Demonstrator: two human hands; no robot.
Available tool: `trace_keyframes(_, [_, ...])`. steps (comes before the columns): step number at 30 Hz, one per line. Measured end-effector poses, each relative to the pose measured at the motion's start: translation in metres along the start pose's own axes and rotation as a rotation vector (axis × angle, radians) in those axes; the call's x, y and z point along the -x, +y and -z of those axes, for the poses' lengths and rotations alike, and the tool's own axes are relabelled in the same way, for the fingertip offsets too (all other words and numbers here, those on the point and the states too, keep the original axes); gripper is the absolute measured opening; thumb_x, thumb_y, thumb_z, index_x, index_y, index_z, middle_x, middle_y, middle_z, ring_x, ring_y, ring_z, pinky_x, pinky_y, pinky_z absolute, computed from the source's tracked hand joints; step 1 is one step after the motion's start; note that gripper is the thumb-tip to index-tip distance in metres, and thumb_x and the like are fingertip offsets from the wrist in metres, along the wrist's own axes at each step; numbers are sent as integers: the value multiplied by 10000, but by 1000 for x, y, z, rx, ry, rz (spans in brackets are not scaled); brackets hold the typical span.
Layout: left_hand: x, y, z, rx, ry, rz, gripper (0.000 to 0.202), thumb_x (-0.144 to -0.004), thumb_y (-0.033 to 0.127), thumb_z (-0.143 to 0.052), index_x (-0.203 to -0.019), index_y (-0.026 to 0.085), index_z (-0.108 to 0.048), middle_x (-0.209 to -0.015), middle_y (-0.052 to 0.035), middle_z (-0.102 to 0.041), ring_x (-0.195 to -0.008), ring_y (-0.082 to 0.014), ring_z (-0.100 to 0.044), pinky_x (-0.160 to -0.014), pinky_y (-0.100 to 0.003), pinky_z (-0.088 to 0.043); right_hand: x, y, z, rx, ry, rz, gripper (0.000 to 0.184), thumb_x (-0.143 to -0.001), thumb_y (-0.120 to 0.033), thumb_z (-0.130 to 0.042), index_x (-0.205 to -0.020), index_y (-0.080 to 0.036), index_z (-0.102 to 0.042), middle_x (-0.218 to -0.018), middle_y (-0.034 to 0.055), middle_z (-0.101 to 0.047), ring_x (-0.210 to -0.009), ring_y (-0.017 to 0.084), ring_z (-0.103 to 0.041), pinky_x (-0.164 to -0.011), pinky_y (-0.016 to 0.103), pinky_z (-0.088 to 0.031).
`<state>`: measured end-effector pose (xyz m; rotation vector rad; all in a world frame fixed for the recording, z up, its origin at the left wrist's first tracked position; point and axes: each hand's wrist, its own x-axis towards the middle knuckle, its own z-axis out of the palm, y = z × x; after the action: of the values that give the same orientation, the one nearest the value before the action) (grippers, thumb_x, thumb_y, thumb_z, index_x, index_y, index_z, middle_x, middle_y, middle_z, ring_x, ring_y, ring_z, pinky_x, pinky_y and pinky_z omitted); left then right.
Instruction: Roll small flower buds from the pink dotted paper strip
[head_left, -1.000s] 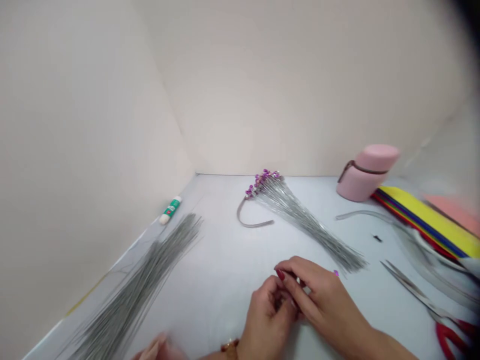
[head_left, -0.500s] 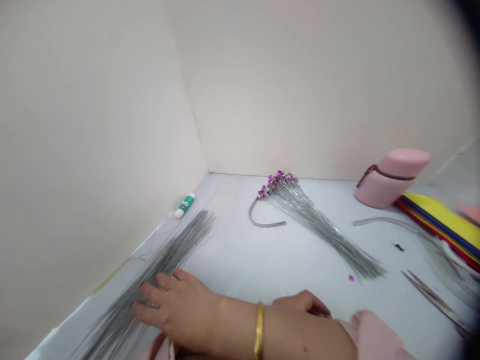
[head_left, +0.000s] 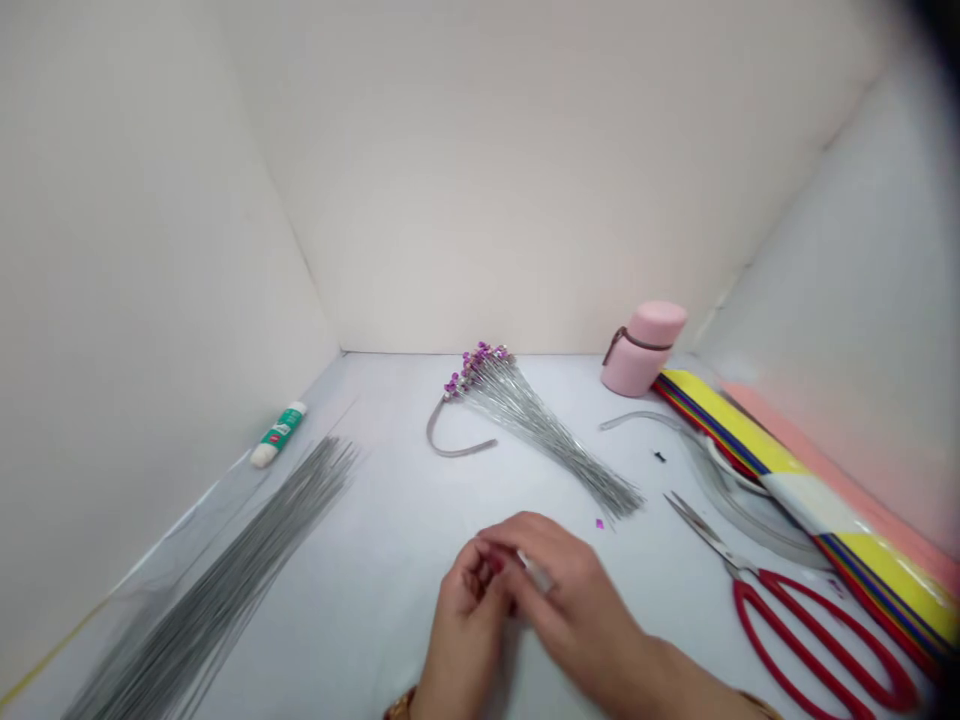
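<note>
Hands are pinching close together above the white table (head_left: pixel 375 600): the right hand (head_left: pixel 581 620) is gripping a small pale piece (head_left: pixel 536 572), too blurred to name, and the curled left hand (head_left: pixel 465 630) is touching the right, its hold unclear. Beaded wires (head_left: pixel 540 435) are lying ahead, loose wires (head_left: pixel 210 590) left, red scissors (head_left: pixel 795 630) right.

Thin silvery metal wires (head_left: pixel 210 580) lie on the matt white worktop (head_left: pixel 420 600), near scissors (head_left: pixel 825 622) with polished steel blades and glossy red plastic handles.
</note>
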<state>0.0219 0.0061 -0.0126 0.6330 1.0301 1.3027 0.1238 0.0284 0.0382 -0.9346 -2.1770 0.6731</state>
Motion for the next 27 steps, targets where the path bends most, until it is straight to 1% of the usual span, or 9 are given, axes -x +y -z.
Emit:
trace_keyframes(1, [1,3,1,6,-18,4,151,-702,251,-653,-777,131,-602,-648,-28,-627,-586,-127,-559,-562,-228,-420,11,9,5,-118,40,-209,156,-855,-140,-395,-904,-175,-539,-799,35,-612,-722,140,-572,-648,237,-458])
trace_keyframes(2, [2,4,2,5,-34,22,159,-703,254,-657,-779,128,-597,-634,-26,-625,-585,-124,-561,-560,-224,-421,20,17,7,-226,53,-352,140,-861,-183,-399,-893,-179,-536,-787,32,-614,-712,143,-579,-646,240,-461])
trace_keyframes(3, [3,5,2,-1,-48,48,171,-699,260,-663,-780,127,-593,-619,-23,-625,-580,-120,-563,-556,-220,-423,29,22,7,-337,67,-451,136,-863,-220,-404,-915,-178,-523,-783,34,-615,-712,149,-584,-645,244,-466])
trace_keyframes(5, [5,4,2,-2,-50,86,199,-686,279,-677,-779,127,-590,-605,-24,-635,-568,-112,-567,-548,-212,-425,41,25,2,-500,125,-541,155,-857,-278,-421,-921,-173,-516,-773,37,-611,-703,157,-580,-639,253,-465])
trace_keyframes(10, [9,0,0,-29,-34,75,209,-657,298,-700,-750,122,-635,-576,-16,-635,-533,-94,-552,-532,-197,-427,44,19,-9,-800,100,-557,175,-831,-316,-478,-822,-158,-553,-682,21,-590,-653,149,-554,-622,254,-445])
trace_keyframes(13, [9,1,0,-86,-64,79,204,-675,303,-683,-762,119,-665,-585,-27,-650,-556,-105,-563,-552,-202,-441,41,21,-8,-929,136,-612,167,-805,-314,-532,-780,-153,-570,-643,4,-574,-627,130,-541,-615,237,-433])
trace_keyframes(17, [7,5,2,-88,-112,123,207,-675,283,-685,-816,132,-676,-626,-37,-680,-593,-116,-587,-583,-206,-457,40,26,-5,-1032,119,-696,158,-786,-302,-568,-734,-154,-587,-600,-15,-566,-572,97,-509,-583,200,-418])
trace_keyframes(23, [8,10,2,-172,-127,102,147,-679,264,-673,-777,155,-686,-668,-28,-694,-636,-132,-605,-614,-208,-475,41,27,-2,-903,109,-653,183,-801,-298,-541,-695,-161,-600,-582,-25,-515,-552,93,-462,-559,189,-397])
trace_keyframes(27, [9,8,5,-406,-129,-59,115,-711,252,-633,-755,159,-685,-722,-50,-689,-689,-168,-612,-637,-230,-474,43,29,-2,-751,134,-598,194,-798,-291,-535,-663,-163,-589,-637,-16,-497,-611,110,-474,-591,207,-394])
